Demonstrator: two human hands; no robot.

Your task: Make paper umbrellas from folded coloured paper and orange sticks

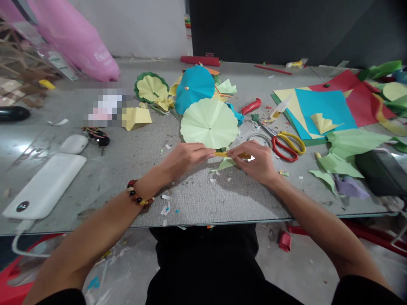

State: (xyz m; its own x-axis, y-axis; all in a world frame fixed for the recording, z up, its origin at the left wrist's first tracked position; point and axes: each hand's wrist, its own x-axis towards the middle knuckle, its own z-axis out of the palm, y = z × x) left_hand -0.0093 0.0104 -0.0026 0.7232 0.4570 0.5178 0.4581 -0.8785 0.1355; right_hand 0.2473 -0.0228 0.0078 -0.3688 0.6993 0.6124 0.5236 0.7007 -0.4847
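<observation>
Between my two hands stretches a narrow yellow strip point(221, 154), which looks like folded or rolled paper. My left hand point(190, 157) pinches its left end, and the fingers of my right hand point(255, 160) close on its right part. Just beyond them lies a pale green scalloped paper disc point(209, 123) with pleats spreading from its centre. It overlaps a blue paper cone point(193, 87). A light green paper scrap point(226, 164) lies under the strip. Scissors point(288, 145) with red and yellow handles rest right of my right hand.
Coloured paper sheets point(330, 108), a glue bottle point(280, 109) and a red-handled tool point(252, 106) lie to the right. A white power bank point(47, 184), keys point(101, 137) and folded yellow paper point(137, 118) are on the left. Small scraps dot the table's front.
</observation>
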